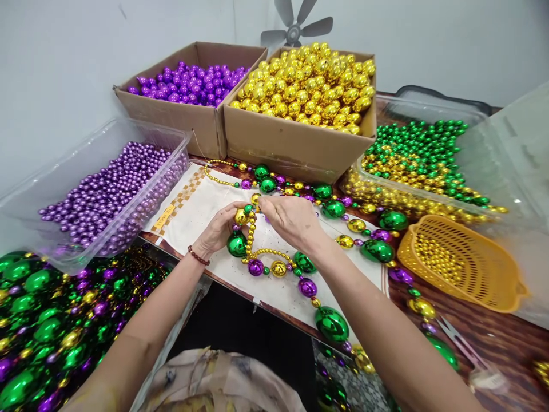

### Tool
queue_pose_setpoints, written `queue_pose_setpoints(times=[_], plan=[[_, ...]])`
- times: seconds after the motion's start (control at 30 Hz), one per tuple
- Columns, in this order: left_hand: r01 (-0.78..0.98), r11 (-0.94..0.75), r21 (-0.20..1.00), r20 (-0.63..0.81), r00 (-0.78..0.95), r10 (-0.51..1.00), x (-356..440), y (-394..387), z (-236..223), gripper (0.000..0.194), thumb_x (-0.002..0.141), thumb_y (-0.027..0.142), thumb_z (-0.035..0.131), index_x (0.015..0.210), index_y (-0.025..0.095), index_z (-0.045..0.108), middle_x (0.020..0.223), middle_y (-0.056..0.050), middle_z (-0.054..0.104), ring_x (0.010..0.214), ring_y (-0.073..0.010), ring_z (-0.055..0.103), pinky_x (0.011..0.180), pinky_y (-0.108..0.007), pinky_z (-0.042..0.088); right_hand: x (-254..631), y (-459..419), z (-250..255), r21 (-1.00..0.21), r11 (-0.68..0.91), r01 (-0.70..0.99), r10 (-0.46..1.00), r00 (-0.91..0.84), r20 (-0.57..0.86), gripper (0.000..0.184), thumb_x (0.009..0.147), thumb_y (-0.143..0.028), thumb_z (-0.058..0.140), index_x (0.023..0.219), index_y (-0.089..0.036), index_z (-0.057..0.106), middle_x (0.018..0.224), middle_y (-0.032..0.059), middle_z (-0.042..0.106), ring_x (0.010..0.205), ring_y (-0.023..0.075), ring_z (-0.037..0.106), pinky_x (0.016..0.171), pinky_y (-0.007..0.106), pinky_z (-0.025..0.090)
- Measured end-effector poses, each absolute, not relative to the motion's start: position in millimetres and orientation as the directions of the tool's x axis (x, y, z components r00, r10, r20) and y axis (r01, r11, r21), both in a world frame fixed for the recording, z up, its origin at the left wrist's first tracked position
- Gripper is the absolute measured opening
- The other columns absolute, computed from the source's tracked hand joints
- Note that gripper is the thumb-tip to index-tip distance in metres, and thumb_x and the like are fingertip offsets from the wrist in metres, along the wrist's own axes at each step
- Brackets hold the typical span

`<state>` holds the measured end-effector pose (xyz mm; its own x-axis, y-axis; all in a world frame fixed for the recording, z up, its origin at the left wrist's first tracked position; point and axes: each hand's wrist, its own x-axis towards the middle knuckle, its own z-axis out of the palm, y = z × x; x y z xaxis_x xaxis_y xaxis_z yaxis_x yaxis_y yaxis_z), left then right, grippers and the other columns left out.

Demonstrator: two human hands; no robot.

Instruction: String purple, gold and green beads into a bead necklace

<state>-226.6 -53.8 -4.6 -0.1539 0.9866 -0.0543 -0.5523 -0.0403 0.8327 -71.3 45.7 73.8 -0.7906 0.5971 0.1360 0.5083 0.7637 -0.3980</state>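
Observation:
Both hands meet over a white cloth [201, 209] at the table's middle. My left hand [221, 229], with a bead bracelet on its wrist, is closed on a gold ball and small beads of a bead strand [274, 266]. My right hand [291, 217] pinches the same strand just beside it. The strand carries green, gold and purple balls; it loops below my hands and trails right toward the table's front edge.
Cardboard boxes of purple balls [189, 86] and gold balls [304, 86] stand at the back. A clear tub of small purple beads [107, 191] sits left, a tray of green and gold beads [424, 154] right, a yellow basket [463, 263] beside it. Finished strands [47, 326] pile at lower left.

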Motion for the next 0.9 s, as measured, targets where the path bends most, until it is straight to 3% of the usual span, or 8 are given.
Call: queue_pose_setpoints(times=[0.4, 0.53, 0.7, 0.77, 0.83, 0.9], plan=[[-0.531, -0.041, 0.846, -0.044, -0.145, 0.988, -228, -54, -8, 0.046, 0.077, 0.052, 0.076, 0.105, 0.017, 0.067, 0.087, -0.005, 0.07, 0.067, -0.014, 0.062, 0.06, -0.026, 0.053, -71, 47, 74, -0.431, 0.738, 0.519, 0.618, -0.776, 0.126, 0.05, 0.102, -0.046, 0.034, 0.066, -0.02, 0.056, 0.065, 0.0032, 0.059, 0.061, 0.0155, 0.048, 0.059, 0.028, 0.019], [-0.503, -0.033, 0.864, -0.045, -0.143, 0.989, -231, -55, -6, 0.047, 0.076, 0.052, 0.077, 0.106, 0.018, 0.067, 0.089, -0.005, 0.072, 0.065, -0.0151, 0.066, 0.06, -0.027, 0.055, -55, 55, 65, -0.544, 0.667, 0.509, 0.665, -0.736, 0.126, 0.05, 0.101, -0.053, 0.035, 0.069, -0.021, 0.055, 0.069, 0.0028, 0.059, 0.065, 0.0166, 0.052, 0.061, 0.028, 0.027], [-0.422, -0.087, 0.903, -0.002, -0.206, 0.979, -235, -58, -1, 0.035, 0.081, 0.041, 0.076, 0.109, 0.021, 0.069, 0.093, -0.003, 0.074, 0.062, -0.0125, 0.068, 0.06, -0.025, 0.057, 31, 75, 38, -0.817, 0.376, 0.437, 0.876, -0.455, 0.16, 0.028, 0.092, -0.05, 0.051, 0.097, -0.023, 0.056, 0.084, 0.0026, 0.062, 0.075, 0.0184, 0.058, 0.068, 0.03, 0.044], [-0.387, -0.096, 0.917, 0.009, -0.22, 0.975, -234, -59, 2, 0.032, 0.083, 0.038, 0.075, 0.11, 0.022, 0.07, 0.096, -0.003, 0.075, 0.062, -0.0125, 0.069, 0.057, -0.024, 0.057, 83, 78, 27, -0.868, 0.24, 0.434, 0.951, -0.284, 0.12, 0.026, 0.087, -0.048, 0.054, 0.096, -0.024, 0.056, 0.086, 0.0031, 0.063, 0.076, 0.0192, 0.06, 0.068, 0.032, 0.048], [-0.359, -0.104, 0.928, 0.026, -0.217, 0.976, -229, -59, 6, 0.031, 0.084, 0.037, 0.073, 0.111, 0.023, 0.07, 0.096, -0.003, 0.075, 0.063, -0.0139, 0.069, 0.056, -0.025, 0.057, 133, 74, 17, -0.833, 0.178, 0.524, 0.984, -0.114, 0.139, 0.03, 0.084, -0.051, 0.057, 0.091, -0.022, 0.058, 0.086, 0.0045, 0.064, 0.077, 0.0199, 0.06, 0.069, 0.033, 0.048], [-0.331, -0.124, 0.936, 0.052, -0.217, 0.975, -223, -59, 11, 0.03, 0.084, 0.037, 0.073, 0.111, 0.023, 0.071, 0.099, -0.004, 0.075, 0.065, -0.0146, 0.071, 0.056, -0.025, 0.057, 169, 66, 7, -0.737, 0.143, 0.661, 0.988, -0.057, 0.14, 0.036, 0.084, -0.055, 0.056, 0.086, -0.02, 0.063, 0.082, 0.0052, 0.066, 0.077, 0.0212, 0.061, 0.068, 0.033, 0.046]])
